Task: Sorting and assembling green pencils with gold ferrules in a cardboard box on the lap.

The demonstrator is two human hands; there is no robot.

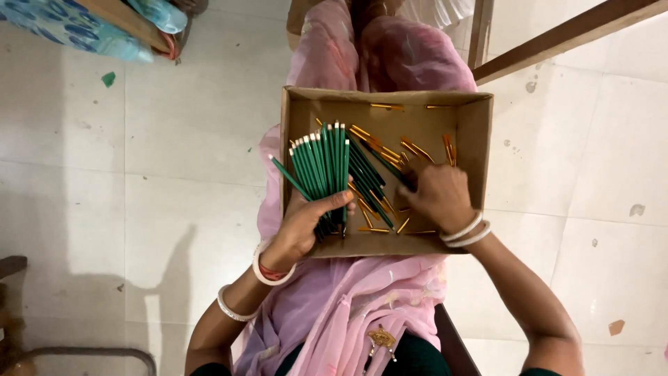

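Note:
A shallow brown cardboard box rests on my lap, over pink cloth. My left hand grips a fanned bundle of green pens with white tips, held upright over the box's left side. My right hand reaches into the box and pinches a dark green pen lying among loose green pens. Several small orange-yellow pen parts are scattered over the box floor. White bangles circle both wrists.
Pale floor tiles surround me. A blue patterned bundle lies at the top left. A wooden beam slants across the top right. A chair edge shows at the far left.

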